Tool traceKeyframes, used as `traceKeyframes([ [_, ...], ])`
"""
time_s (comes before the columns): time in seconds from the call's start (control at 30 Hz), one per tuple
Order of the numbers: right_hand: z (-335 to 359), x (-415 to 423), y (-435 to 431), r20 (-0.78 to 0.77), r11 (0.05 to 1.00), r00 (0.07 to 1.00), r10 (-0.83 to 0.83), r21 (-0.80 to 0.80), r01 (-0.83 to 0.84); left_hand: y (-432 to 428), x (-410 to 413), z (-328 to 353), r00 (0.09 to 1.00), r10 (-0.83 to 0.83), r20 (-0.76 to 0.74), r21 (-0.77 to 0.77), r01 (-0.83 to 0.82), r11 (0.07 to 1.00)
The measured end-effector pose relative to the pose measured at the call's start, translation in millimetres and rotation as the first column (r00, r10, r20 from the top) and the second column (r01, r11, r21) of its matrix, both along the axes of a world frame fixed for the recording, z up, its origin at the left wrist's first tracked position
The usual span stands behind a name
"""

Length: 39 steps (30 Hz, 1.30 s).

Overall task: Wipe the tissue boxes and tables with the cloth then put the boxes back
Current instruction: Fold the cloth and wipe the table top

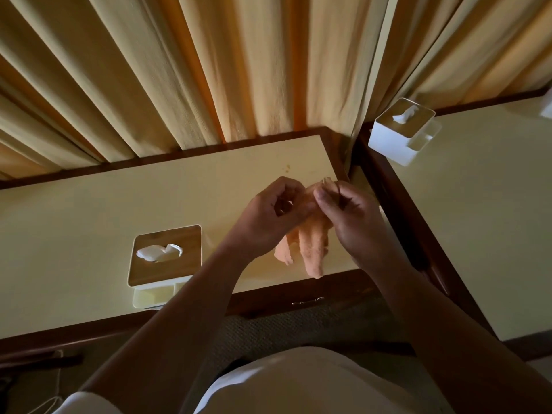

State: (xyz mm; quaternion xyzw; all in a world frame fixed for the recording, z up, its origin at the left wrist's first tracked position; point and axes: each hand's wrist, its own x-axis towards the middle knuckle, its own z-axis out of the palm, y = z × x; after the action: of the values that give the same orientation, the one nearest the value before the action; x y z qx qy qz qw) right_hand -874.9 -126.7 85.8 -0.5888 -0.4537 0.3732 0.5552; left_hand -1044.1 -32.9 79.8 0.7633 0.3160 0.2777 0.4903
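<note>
Forearms (179, 309) up from white shirt (298, 380), meeting over near table (89, 219). Pinches top of peach cloth (310, 249) in left hand (268, 213) and right hand (349, 216), fingers curled tight. Hangs with long axis down toward the front edge. Sits near, down-left of left hand: tissue box (167, 252), likely that hand's reach. Well apart on right-hand table (478, 204): second tissue box (400, 130).
</note>
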Motion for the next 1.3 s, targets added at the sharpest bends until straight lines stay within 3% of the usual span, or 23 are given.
traceKeyframes([
  [0.13,5.3,-0.9,8.5,0.060,0.990,0.994,-0.092,0.117,0.085,9.7,-14.5,-12.5,0.962,-0.042,-0.270,0.031,0.052,0.998],
  [0.4,10.5,9.3,25.9,0.100,0.957,0.961,-0.258,0.166,0.240,22.1,-33.0,-24.2,0.890,0.233,-0.391,0.213,-0.159,0.964],
  [0.6,0.9,17.7,47.6,0.182,0.954,0.937,-0.299,0.038,0.297,40.1,-34.4,-26.0,0.822,0.478,-0.310,0.235,-0.421,0.876],
  [0.77,-14.7,30.4,64.9,0.213,0.949,0.936,-0.281,-0.086,0.305,60.0,-27.6,-17.1,0.779,0.588,-0.218,0.271,-0.531,0.803],
  [0.93,3.1,39.4,72.6,0.133,0.948,0.939,-0.316,0.092,0.306,69.1,-25.7,18.3,0.765,0.642,0.036,0.280,-0.625,0.729],
  [1.03,3.1,38.7,54.7,0.089,0.950,0.952,-0.292,0.143,0.278,55.3,-41.2,17.7,0.807,0.585,0.081,0.246,-0.585,0.773],
  [1.1,-17.6,35.2,31.8,0.141,0.975,0.966,-0.216,0.075,0.207,41.2,-56.9,-4.3,0.849,0.528,-0.024,0.250,-0.506,0.825],
  [1.17,-56.7,30.1,7.6,0.295,0.988,0.951,-0.089,-0.098,0.123,26.8,-70.4,-37.5,0.845,0.493,-0.208,0.265,-0.437,0.860],
  [1.3,-137.5,20.2,-39.1,0.496,0.953,0.861,0.111,-0.300,0.050,-2.9,-87.1,-104.3,0.729,0.331,-0.599,0.213,-0.253,0.944],
])
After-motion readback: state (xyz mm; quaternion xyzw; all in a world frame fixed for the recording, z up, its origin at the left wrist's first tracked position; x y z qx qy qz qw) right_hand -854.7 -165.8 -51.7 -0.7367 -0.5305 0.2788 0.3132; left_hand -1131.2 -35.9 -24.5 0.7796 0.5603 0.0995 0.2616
